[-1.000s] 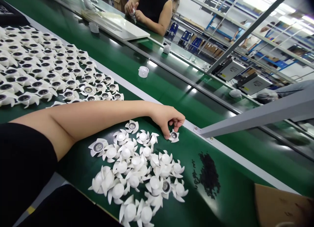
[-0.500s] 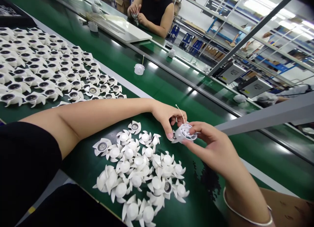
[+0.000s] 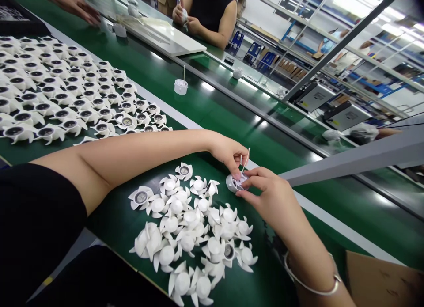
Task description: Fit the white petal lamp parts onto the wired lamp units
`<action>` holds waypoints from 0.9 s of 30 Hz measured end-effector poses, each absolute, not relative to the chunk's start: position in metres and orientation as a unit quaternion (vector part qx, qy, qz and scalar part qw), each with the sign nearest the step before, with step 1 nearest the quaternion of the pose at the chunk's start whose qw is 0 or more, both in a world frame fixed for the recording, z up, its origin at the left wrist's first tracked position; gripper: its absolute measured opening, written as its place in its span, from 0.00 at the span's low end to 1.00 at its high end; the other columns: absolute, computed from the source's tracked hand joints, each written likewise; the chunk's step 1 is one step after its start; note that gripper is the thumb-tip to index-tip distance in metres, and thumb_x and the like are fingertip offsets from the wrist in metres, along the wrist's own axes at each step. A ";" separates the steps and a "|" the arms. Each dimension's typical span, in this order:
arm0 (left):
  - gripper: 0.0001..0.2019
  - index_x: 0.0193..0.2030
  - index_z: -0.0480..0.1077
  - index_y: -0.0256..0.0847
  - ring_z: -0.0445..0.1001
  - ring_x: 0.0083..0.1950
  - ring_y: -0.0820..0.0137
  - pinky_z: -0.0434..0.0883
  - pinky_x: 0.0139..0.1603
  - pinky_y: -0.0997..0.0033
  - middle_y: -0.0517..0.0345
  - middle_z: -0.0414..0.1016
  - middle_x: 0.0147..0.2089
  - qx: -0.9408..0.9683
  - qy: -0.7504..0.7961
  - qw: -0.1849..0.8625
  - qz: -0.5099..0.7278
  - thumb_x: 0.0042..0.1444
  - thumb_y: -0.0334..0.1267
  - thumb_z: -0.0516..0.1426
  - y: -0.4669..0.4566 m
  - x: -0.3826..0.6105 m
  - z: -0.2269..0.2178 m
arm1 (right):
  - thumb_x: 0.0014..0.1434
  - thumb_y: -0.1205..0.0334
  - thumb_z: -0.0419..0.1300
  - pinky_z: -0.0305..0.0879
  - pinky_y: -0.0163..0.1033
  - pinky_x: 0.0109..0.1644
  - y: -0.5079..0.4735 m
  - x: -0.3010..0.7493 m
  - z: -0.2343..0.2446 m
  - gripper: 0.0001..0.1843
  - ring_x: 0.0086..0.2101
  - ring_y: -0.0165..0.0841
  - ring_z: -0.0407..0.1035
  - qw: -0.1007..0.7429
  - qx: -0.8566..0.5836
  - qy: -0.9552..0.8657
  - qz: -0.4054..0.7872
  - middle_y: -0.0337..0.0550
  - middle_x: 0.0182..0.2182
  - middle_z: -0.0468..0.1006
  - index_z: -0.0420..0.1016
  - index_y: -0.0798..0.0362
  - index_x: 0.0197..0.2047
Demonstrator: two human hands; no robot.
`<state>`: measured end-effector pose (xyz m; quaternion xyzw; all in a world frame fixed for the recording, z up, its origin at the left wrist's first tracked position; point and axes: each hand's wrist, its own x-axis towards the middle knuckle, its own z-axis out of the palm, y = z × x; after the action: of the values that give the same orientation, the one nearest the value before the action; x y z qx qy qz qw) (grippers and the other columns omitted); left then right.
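Between my hands is a round white fan housing (image 3: 232,183) with spokes and a thin pale wire (image 3: 248,154) standing up from it. My left hand (image 3: 230,154) comes from the left, its thumb and curled fingers pressing at the top of the housing beside the wire. My right hand (image 3: 270,190) grips the rim from the right with thumb and fingers. Just left of and below the housing lies a loose pile of white fan impellers (image 3: 188,216), mostly hub up, a few showing their metal-lined inside. Whether an impeller sits inside the housing is hidden.
Rows of impellers (image 3: 62,95) cover the left of the table. A similar housing (image 3: 180,86) with a wire stands on the green belt (image 3: 215,108). Another person's hand (image 3: 84,11) reaches in at top left; a co-worker (image 3: 212,15) sits opposite. A cardboard box (image 3: 377,280) is lower right.
My hands have turned the housing and lowered it to the left, to table level. The housing on the belt has shifted left. Another person's hand has come in at top left.
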<state>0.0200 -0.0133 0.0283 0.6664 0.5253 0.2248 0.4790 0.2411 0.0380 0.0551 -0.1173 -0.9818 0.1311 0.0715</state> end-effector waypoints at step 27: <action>0.32 0.55 0.63 0.88 0.52 0.74 0.65 0.56 0.67 0.47 0.97 0.61 0.64 0.853 0.488 -0.183 -0.003 0.38 0.55 0.53 -0.155 0.220 -0.004 | 0.61 0.53 0.60 0.69 0.44 0.39 0.077 0.263 0.080 0.13 0.31 0.37 0.72 0.303 -0.259 -0.917 0.040 0.46 0.36 0.79 0.79 0.53 0.35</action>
<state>0.2201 -0.1551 -0.0039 0.8532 0.4883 -0.0029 -0.1833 0.2626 0.0766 0.0797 -0.2586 -0.9165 0.0397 0.3025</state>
